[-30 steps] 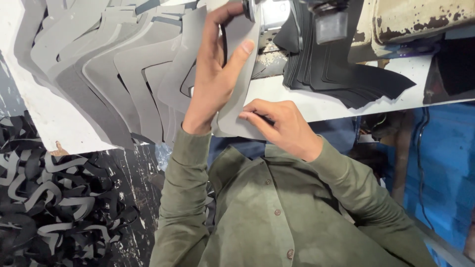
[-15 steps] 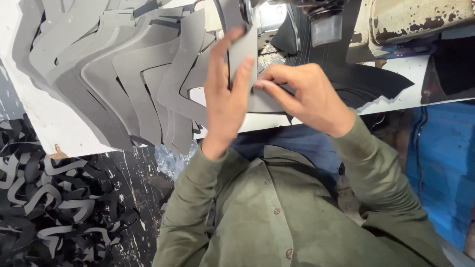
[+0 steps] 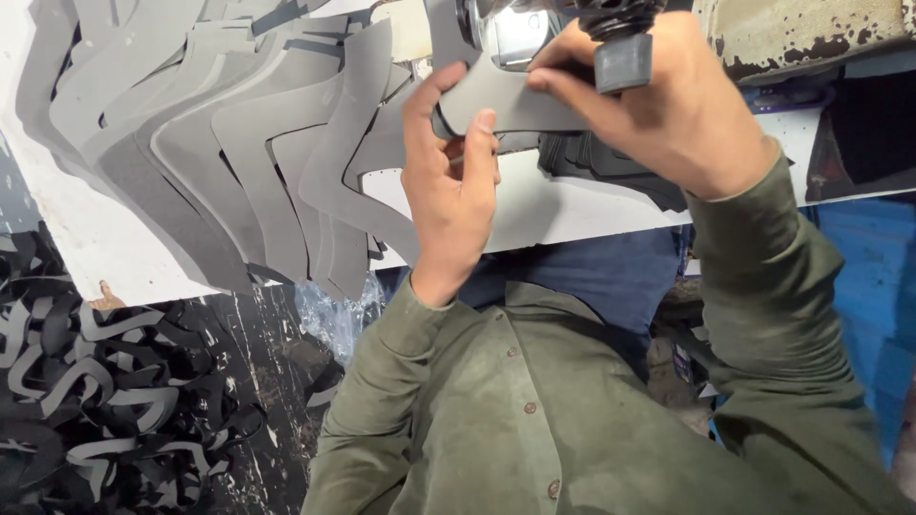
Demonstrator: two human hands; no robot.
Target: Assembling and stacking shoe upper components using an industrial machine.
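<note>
A grey curved cut-out piece [image 3: 515,103] is held up against a shiny metal machine part [image 3: 515,30] at the top of the view. My left hand [image 3: 448,191] grips the piece's left end, thumb and fingers pinched on it. My right hand [image 3: 668,105] clasps its right side, fingers curled over the edge, next to a small black block [image 3: 622,62] on the machine. Both green sleeves reach up from my body at the bottom.
Several fanned grey cut-out pieces [image 3: 239,162] lie on the white table [image 3: 105,248] at left. A stack of black pieces [image 3: 620,176] sits behind my hands. Black curled scraps [image 3: 95,381] cover the floor at lower left. A blue surface [image 3: 878,286] is at right.
Both hands have carried the grey piece upward and to the right, to the machine. My right hand left the table edge and closed on the piece.
</note>
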